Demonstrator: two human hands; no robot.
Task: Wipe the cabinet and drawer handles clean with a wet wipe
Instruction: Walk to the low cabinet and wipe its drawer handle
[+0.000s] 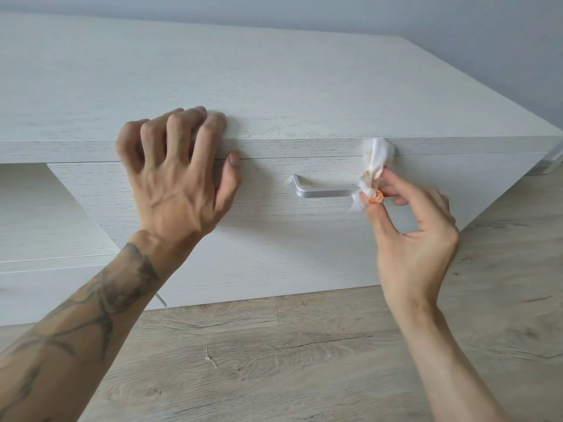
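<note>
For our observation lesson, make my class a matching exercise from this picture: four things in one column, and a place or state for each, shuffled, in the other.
1 left hand
2 right hand
3 wet wipe
4 drawer handle

A silver, on the drawer front
B bunched, orange-stained
C grips the edge of the cabinet top
D pinches the wipe

Pairs: 1-C, 2-D, 3-B, 4-A

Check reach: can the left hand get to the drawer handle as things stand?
Probably yes. The left hand grips the cabinet top just left of the handle, with bare drawer front between them. The right hand and wipe cover only the handle's right end.
</note>
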